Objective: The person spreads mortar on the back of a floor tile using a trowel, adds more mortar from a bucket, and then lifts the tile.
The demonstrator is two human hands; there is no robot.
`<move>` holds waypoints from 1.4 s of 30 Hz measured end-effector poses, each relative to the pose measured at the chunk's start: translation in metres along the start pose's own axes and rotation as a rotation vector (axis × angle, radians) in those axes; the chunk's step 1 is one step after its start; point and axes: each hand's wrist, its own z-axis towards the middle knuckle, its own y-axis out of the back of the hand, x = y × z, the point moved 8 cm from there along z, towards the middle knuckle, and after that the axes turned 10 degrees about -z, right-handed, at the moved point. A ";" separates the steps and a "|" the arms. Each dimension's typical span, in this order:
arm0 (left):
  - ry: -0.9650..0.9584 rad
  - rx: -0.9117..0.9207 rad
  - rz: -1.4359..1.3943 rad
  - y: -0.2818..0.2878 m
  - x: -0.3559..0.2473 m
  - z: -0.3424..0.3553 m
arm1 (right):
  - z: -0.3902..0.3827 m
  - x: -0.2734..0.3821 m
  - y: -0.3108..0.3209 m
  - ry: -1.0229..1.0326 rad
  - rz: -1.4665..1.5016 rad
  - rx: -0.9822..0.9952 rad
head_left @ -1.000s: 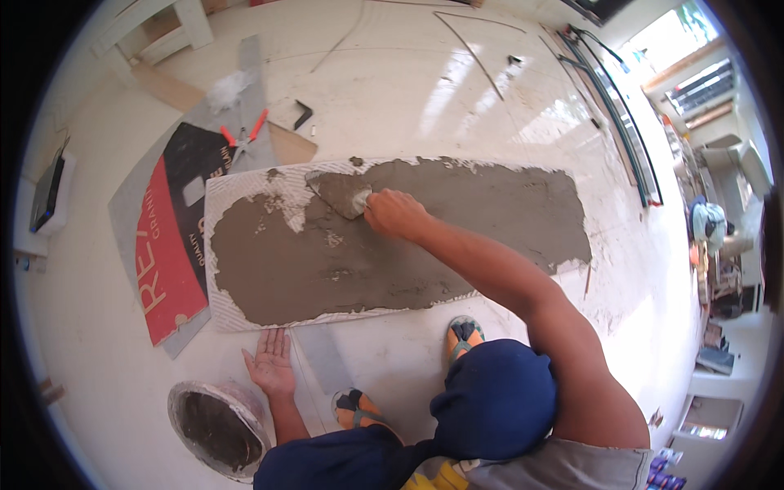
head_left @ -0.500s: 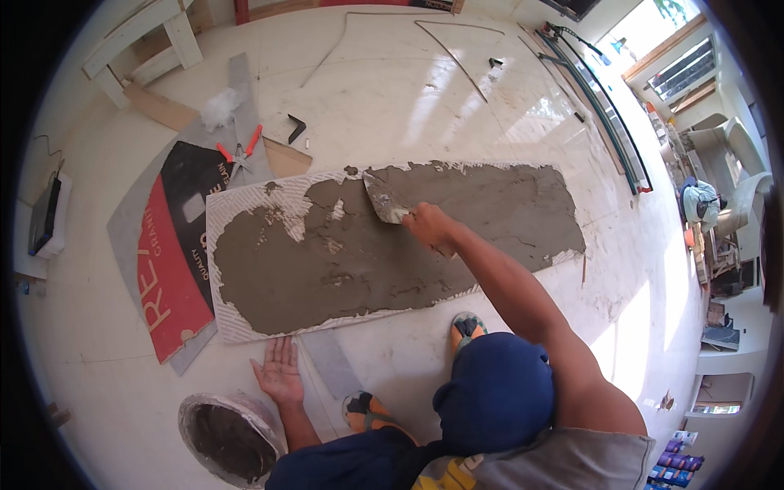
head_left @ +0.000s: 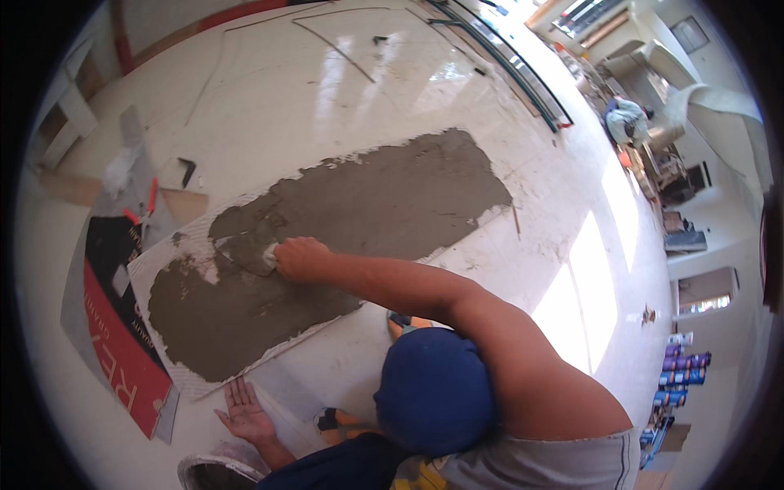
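My right hand is closed around the handle of a trowel, its blade lying on wet grey mortar. Smears partly hide the blade. The mortar coats most of a long pale tile lying on the floor; a ridged surface shows along its rim and in a patch left of the trowel. Close by the tile's near left edge, my left hand rests palm up, fingers stretched out, holding nothing. Beside that forearm is a bucket, cut off by the lower edge of the picture.
Left of the tile lies a red and black cardboard sheet, with red-handled pliers beyond it. A black angle piece is on the floor. Long dark metal bars lie at the far right. Another person crouches at the right.
The view has turned, so the tile slants and sits further left. My right hand has carried the trowel toward the tile's left end. My left hand stays open by the near edge.
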 end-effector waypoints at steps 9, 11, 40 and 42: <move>-0.033 -0.091 0.309 0.000 0.016 -0.023 | -0.039 -0.179 0.021 -0.454 0.070 -0.169; -0.050 -0.105 0.302 -0.002 0.012 -0.021 | -0.054 -0.211 0.030 -0.520 0.108 -0.231; -0.018 -0.128 0.401 -0.002 0.015 -0.011 | -0.160 -0.109 -0.053 -0.153 0.065 0.098; -0.022 -0.140 0.327 0.001 0.004 -0.009 | -0.183 -0.153 -0.043 -0.281 0.069 0.082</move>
